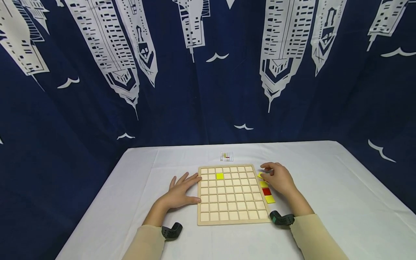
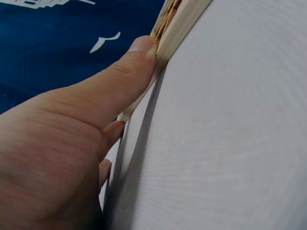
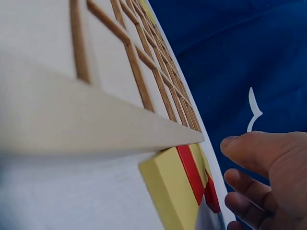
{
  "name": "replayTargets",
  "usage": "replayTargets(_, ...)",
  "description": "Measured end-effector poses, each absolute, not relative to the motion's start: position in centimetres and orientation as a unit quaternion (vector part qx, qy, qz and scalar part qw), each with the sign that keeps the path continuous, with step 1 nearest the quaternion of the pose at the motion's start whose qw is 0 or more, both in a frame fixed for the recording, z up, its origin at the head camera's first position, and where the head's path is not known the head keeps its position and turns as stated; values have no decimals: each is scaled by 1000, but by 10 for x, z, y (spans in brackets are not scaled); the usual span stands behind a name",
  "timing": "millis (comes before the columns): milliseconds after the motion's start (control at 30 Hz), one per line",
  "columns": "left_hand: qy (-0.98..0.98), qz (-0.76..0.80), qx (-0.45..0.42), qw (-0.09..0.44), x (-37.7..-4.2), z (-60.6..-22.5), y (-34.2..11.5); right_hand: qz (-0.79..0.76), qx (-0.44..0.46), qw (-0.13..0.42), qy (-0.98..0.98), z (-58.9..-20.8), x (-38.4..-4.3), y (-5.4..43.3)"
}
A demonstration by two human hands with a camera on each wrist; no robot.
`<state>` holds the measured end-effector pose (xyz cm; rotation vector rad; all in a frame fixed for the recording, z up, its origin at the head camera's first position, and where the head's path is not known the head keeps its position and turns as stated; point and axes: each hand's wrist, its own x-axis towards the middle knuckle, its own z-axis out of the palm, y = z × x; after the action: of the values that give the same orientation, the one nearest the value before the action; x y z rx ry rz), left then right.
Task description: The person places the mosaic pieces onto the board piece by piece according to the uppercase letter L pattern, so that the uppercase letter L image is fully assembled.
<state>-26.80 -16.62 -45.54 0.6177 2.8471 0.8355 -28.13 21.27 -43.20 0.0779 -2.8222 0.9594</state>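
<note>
From my remote feed, the biggest thing is a navy cloth backdrop with white building prints (image 1: pixel 201 90), hung behind a counter under white cloth (image 1: pixel 331 187). On it lies a square, pale wooden grid board (image 1: pixel 230 198), set squarely before the person, I judge so that both hands can reach every cell. The left hand (image 1: pixel 182 194) has its fingers spread and straightish, thumb and fingertips against the board's left edge; it grips nothing, and I read that contact as a brace against sliding. The right hand (image 1: pixel 281 179) hangs past the board's right edge, fingers bent loosely and thumb apart from them; I see nothing pinched between them, though I cannot tell whether the thumb touches the tile beside it. Beyond the board's far edge lies a small white printed grid sheet (image 1: pixel 226 156) with yellow and red marks, probably put there to be read at a glance. Smallest are the flat square tiles: one bright yellow tile (image 1: pixel 220 176) sits in the second row from the far side, third cell from the left. Beside the right edge run a partly hidden yellow tile (image 1: pixel 260 175), another yellow tile (image 1: pixel 263 184), a red tile (image 1: pixel 266 191) and the nearest yellow tile (image 1: pixel 270 199), likely lined up there for easy picking.
</note>
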Motion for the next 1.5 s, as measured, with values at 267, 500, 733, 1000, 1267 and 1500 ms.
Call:
replayTargets(267,937,278,201,58,-268,-455,-166,311,30,81,-946,-442,-283,217)
replayTargets(500,938,278,201,58,-269,-455,-166,298,26,77,-951,-444,-284,216)
replayTargets(733,938,277,201,58,-268,-455,-166,298,22,69,-952,-444,-283,214)
replayTargets(1000,938,275,201,59,-267,-453,-166,306,23,74,-949,-442,-281,215)
replayTargets(1267,940,271,201,60,-268,-451,-166,323,8,88,-942,-443,-279,215)
replayTargets(1500,940,272,199,59,-268,-452,-165,312,16,68,-947,-442,-280,214)
